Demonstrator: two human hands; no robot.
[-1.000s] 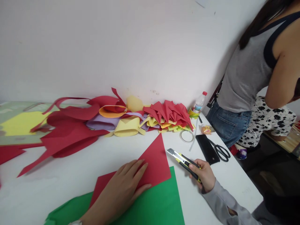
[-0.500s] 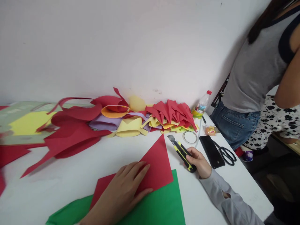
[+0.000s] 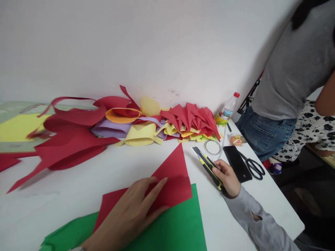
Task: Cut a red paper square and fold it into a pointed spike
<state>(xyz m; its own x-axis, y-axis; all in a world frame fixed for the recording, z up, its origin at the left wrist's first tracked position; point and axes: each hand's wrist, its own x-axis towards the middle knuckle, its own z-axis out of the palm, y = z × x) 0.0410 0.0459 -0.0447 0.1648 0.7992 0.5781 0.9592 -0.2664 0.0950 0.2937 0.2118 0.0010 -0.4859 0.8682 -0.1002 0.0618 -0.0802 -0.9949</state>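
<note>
My left hand (image 3: 131, 212) lies flat with fingers stretched out on a folded red paper (image 3: 171, 174), pressing it down where it overlaps a green sheet (image 3: 178, 226). The red paper's pointed corner reaches up toward the wall. My right hand (image 3: 227, 177), in a grey sleeve, grips a yellow and black utility knife (image 3: 206, 164). Its blade end points up and left, just right of the red paper's edge.
A heap of red, yellow, purple and orange paper pieces (image 3: 136, 122) runs along the wall. A tape ring (image 3: 211, 146), black phone (image 3: 237, 163), scissors (image 3: 252, 166) and plastic bottle (image 3: 229, 106) sit at the right. Another person (image 3: 288, 87) in grey top and jeans stands by the table's right edge.
My right hand has turned the knife from pointing left to pointing up along the red paper's right edge. My left hand stays flat on the paper. The other person shifted right.
</note>
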